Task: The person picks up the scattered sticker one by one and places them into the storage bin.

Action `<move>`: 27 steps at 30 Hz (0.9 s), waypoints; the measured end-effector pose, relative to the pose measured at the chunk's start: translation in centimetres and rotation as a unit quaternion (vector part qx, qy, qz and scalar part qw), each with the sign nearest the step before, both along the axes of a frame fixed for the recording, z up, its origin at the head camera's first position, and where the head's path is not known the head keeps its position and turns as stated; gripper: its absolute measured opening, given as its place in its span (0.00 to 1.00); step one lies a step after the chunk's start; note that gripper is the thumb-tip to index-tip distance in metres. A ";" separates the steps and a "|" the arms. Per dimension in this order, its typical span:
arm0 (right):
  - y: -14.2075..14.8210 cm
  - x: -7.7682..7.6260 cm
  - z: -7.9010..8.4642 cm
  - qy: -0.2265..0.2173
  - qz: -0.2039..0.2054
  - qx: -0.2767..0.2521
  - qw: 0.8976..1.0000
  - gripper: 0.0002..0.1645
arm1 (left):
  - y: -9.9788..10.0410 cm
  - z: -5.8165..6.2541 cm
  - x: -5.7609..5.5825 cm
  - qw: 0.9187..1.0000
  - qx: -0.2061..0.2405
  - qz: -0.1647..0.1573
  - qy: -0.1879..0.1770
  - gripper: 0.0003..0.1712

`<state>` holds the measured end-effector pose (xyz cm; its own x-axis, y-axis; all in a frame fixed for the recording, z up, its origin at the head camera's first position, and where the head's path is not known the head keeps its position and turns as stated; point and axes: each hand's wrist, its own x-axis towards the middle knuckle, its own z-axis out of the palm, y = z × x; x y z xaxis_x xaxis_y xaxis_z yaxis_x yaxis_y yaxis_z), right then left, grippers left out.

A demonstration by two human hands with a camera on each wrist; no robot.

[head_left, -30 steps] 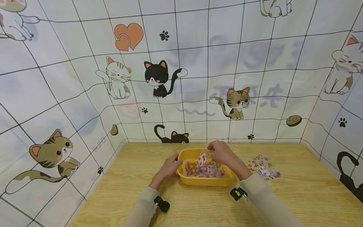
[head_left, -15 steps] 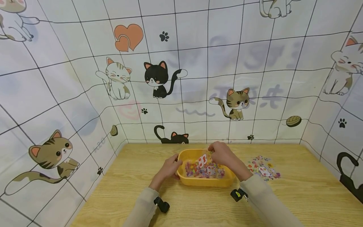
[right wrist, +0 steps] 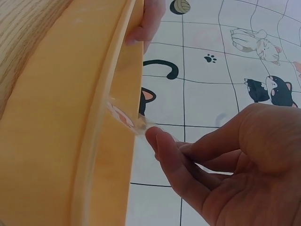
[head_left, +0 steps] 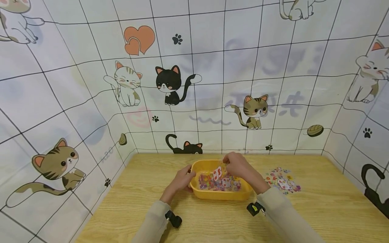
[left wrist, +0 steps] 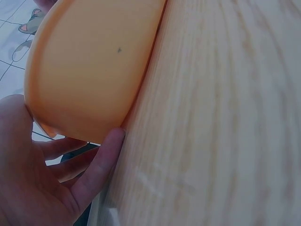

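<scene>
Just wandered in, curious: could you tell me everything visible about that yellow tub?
The yellow tub looks like smooth plastic: oblong, with rounded corners, an open top and a small dark speck on its outer wall. It sits upright on the wood-grained table, colourful printed material inside. The left hand grips its left end; the right hand pinches a clear printed sheet reaching into it.

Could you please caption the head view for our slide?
Left hand holds a tub; right hand pinches a printed sheet reaching inside; another sheet lies on the table.
</scene>
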<state>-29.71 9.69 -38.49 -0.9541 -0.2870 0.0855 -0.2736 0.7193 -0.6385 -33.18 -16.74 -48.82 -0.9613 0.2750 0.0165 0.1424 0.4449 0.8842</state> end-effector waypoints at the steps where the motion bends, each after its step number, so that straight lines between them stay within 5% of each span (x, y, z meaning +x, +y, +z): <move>1: 0.0 0.0 0.0 -0.002 -0.001 0.000 1.000 0.27 | 0.0 0.0 0.0 1.000 -0.001 0.000 0.000 0.26; 27: 1.4 -1.3 -1.0 -0.001 -0.005 0.094 0.996 0.16 | 0.0 0.1 0.1 1.000 -0.006 0.000 0.003 0.22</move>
<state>-30.97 11.12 -39.49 -0.9571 -0.2882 0.0303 -0.2651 0.8287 -0.4930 -33.09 -16.77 -48.70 -0.9614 0.2744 0.0178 0.1465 0.4565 0.8776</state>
